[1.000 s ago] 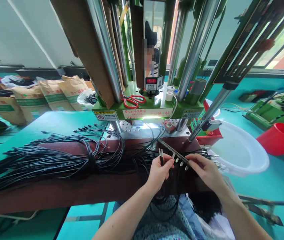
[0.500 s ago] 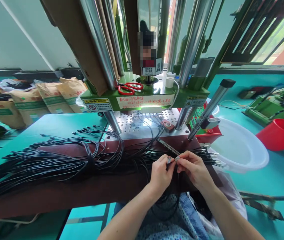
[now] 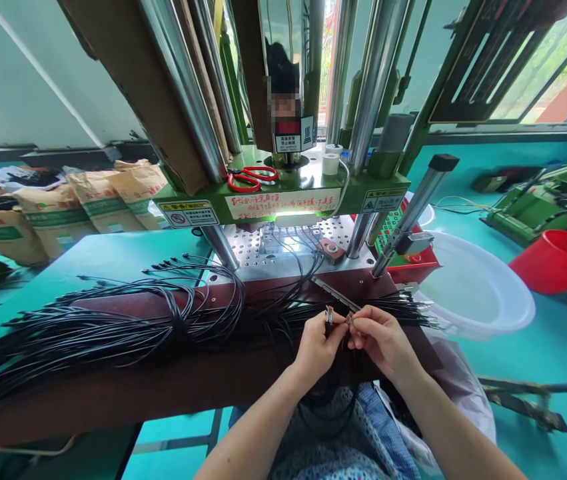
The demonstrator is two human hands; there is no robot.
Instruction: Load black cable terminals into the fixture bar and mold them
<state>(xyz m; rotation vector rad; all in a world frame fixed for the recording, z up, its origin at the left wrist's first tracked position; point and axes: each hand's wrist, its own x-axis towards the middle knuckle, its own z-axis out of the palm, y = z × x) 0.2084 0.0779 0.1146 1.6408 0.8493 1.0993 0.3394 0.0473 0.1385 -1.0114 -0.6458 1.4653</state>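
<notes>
My left hand (image 3: 316, 343) is closed in a pinch on a small metal connector (image 3: 330, 315), which stands up from its fingers. Close beside it, my right hand (image 3: 379, 337) pinches another small metal connector (image 3: 349, 320) where the fingertips of both hands nearly meet. Dark cables hang down below the hands towards the lap. Just behind the hands lies a slim metal bar (image 3: 333, 292). A large bundle of black cables (image 3: 128, 327) runs leftward along the brown bench edge (image 3: 173, 380).
A green press (image 3: 188, 193) rises behind the hands, with red scissors (image 3: 252, 179) and a white roll (image 3: 330, 164) on it. Its perforated plate (image 3: 243, 257) holds a clear fixture with cables. At the right are a white tub (image 3: 478, 287) and a red bucket (image 3: 558, 263).
The connector at my left hand has turned more upright. Both hands remain close together, and the whole view has shifted slightly.
</notes>
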